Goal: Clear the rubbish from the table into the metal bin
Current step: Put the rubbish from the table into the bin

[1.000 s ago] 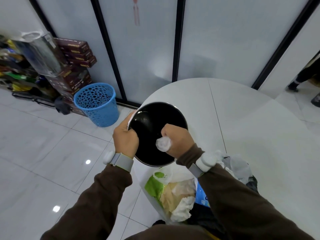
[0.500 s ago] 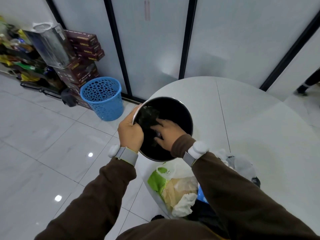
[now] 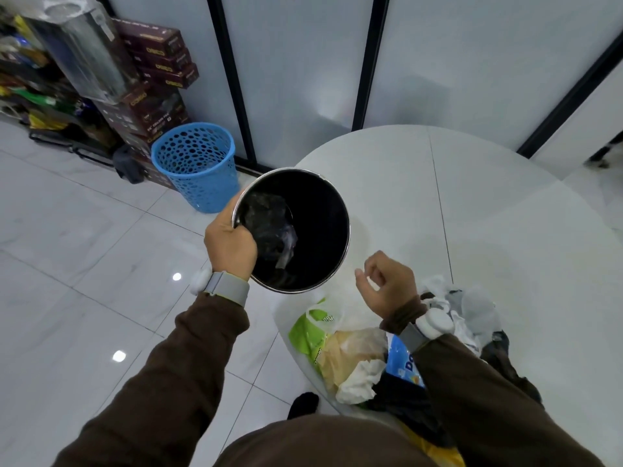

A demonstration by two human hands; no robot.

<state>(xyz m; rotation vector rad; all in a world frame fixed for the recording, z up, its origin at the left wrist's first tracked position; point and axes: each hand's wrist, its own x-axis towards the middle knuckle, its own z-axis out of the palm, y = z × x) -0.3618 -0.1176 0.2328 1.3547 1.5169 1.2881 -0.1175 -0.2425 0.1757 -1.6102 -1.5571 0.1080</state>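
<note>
The metal bin (image 3: 325, 227), gripped at its rim by the left hand (image 3: 230, 245), tilts beside the rubbish (image 3: 350, 362), probably so the empty, loosely curled right hand (image 3: 387, 285) can load it easily.

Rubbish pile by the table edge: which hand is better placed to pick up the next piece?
The right, probably. The right hand hovers empty close by the rubbish pile, fingers loosely curled, while the left hand grips the metal bin by its rim.

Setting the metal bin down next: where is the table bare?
The table is bare beyond and right of the metal bin, to its far rim. The near edge is crowded by the rubbish pile under the right hand.
</note>
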